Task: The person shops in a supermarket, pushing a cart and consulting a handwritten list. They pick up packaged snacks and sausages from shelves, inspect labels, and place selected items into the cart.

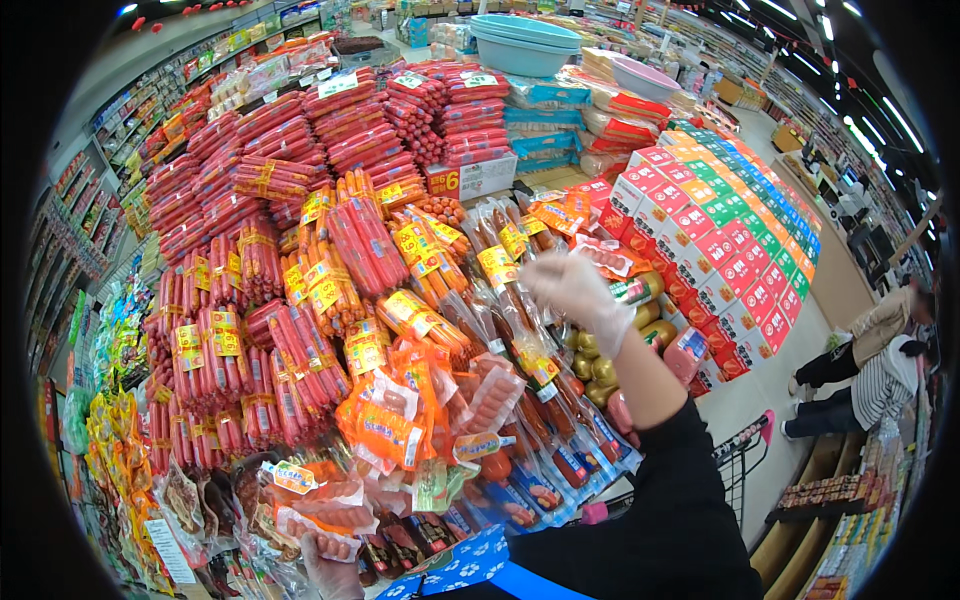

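My right hand, in a thin clear glove, reaches over the heap with its fingers loosely bent and nothing visible in them. Just left of its fingertips lie long, dark sausages in clear wrap with yellow labels. At the lower edge, my left hand has its fingers on a clear and orange pack of sausages and appears to grip it; part of that hand is hidden. More orange sausage packs lie loosely in front, between my two hands.
Stacked red sausage bundles fill the left. Gold-wrapped rolls lie beside my right wrist. A wall of printed boxes stands at the right, with a shopping cart nearer me. Two people are in the right aisle. Blue basins sit behind.
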`<state>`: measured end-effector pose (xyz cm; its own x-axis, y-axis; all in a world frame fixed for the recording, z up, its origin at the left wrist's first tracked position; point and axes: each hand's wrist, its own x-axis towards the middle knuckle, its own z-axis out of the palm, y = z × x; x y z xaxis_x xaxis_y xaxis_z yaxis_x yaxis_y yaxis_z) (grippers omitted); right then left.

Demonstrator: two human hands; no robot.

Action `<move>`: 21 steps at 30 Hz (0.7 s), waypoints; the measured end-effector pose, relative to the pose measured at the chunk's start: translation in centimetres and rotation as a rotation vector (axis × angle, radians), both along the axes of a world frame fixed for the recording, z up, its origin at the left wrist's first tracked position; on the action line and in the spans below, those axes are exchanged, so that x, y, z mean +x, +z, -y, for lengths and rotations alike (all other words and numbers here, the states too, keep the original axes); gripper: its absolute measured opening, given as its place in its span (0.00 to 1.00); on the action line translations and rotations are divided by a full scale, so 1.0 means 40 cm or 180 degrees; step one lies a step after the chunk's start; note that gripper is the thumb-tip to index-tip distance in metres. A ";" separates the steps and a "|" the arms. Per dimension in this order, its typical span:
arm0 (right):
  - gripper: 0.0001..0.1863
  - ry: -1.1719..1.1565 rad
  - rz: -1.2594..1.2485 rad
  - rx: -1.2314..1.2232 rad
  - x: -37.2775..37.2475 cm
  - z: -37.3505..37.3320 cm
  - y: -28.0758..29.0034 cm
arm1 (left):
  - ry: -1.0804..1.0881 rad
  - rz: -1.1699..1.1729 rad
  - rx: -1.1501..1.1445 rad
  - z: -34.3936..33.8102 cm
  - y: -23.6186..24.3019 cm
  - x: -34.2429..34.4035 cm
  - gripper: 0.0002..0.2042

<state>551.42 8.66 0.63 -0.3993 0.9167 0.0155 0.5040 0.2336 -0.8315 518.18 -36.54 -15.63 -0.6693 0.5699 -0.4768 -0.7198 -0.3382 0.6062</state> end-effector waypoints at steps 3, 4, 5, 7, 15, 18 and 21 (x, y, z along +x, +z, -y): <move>0.22 -0.1262 0.1753 0.1879 0.039 -0.230 -0.074 | -0.0183 -0.0019 0.0902 0.035 0.019 -0.039 0.08; 0.29 -0.1191 0.2127 0.1433 0.056 -0.307 -0.101 | -0.0118 0.0076 0.0605 0.056 0.029 -0.051 0.07; 0.40 -0.1008 0.2451 0.0839 0.069 -0.383 -0.128 | -0.0050 0.0168 0.0316 0.086 0.047 -0.063 0.10; 0.42 -0.1165 0.2758 0.1384 0.068 -0.469 -0.220 | 0.0096 0.0348 -0.0273 0.122 0.067 -0.084 0.22; 0.18 -0.1334 0.2900 0.1479 0.080 -0.615 -0.314 | -0.0672 -0.0282 -0.0180 0.051 0.115 -0.094 0.16; 0.13 -0.1861 0.1898 0.1687 0.079 -0.599 -0.230 | -0.0692 -0.0413 -0.0454 -0.020 0.146 -0.059 0.13; 0.11 -0.1851 -0.0766 0.0782 0.063 -0.534 -0.071 | -0.0820 -0.0545 -0.0569 -0.100 0.161 -0.022 0.10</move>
